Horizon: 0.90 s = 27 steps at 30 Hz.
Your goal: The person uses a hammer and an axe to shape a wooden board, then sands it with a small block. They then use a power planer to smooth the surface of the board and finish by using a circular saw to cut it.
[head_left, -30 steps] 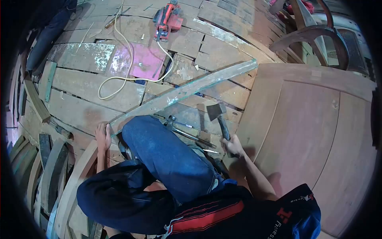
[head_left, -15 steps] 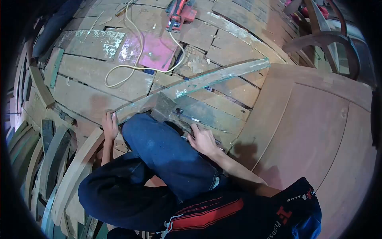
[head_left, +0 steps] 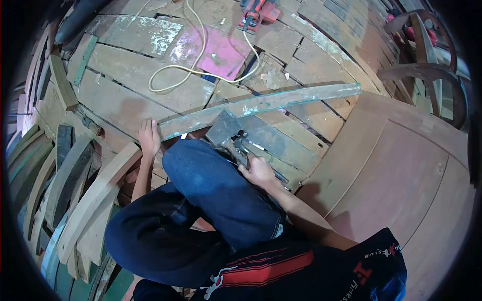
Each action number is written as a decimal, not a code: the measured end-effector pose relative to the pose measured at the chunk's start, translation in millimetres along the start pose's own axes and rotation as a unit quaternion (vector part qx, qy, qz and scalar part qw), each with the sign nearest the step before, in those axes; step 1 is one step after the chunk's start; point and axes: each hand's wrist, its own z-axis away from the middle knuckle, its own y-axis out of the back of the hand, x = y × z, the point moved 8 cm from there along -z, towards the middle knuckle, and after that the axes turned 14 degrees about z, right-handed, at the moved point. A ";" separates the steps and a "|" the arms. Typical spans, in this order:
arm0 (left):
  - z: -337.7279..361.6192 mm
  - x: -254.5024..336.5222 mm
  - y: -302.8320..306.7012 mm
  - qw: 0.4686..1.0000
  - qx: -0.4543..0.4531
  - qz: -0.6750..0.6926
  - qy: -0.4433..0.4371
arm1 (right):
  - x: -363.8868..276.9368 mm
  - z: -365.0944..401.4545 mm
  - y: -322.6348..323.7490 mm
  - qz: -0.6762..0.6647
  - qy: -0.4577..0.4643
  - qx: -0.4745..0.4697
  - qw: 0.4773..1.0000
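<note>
My left hand (head_left: 149, 139) is at the near-left end of a long, worn wooden plank (head_left: 261, 104), its fingers over the end and the thumb side against the wood. Teal paint shows along the plank's lower edge. My right hand (head_left: 259, 171) is closed round the short wooden handle of a hatchet (head_left: 224, 129). The broad grey head of the hatchet lies just beyond my bent knee, close to the plank's near edge. Beside it on the floor is a dark claw hammer (head_left: 243, 134), partly covered by the hatchet and my hand.
Curved wooden pieces (head_left: 95, 200) are stacked at the left. A red power tool (head_left: 257, 15) with a pale cord (head_left: 203, 42) lies at the back, near a pink sheet (head_left: 223, 55). A large wooden panel (head_left: 386, 175) lies right; a curved wooden frame (head_left: 432, 72) stands beyond.
The plank's far right end has swung towards me while my left hand stays at its left end. The hatchet stays in my right hand. The whole view has shifted slightly.
</note>
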 end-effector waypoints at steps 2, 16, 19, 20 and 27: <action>-2.0 7.3 2.2 0.999 0.042 0.000 0.001 | 11.7 -4.9 -8.3 -0.015 0.001 -0.002 1.000; 0.9 7.7 3.0 0.994 0.105 0.015 0.005 | 39.5 -11.2 1.6 -0.096 -0.082 0.106 0.986; 0.8 9.2 3.8 0.995 0.098 0.007 0.012 | 21.2 -7.5 4.4 -0.156 -0.069 0.059 0.984; 1.9 17.7 7.0 0.993 0.117 -0.012 -0.024 | 22.4 -7.2 1.9 -0.152 -0.066 0.058 0.985; 1.2 13.8 6.2 0.995 0.101 0.022 -0.003 | 32.2 -4.2 6.5 -0.144 -0.066 0.041 0.987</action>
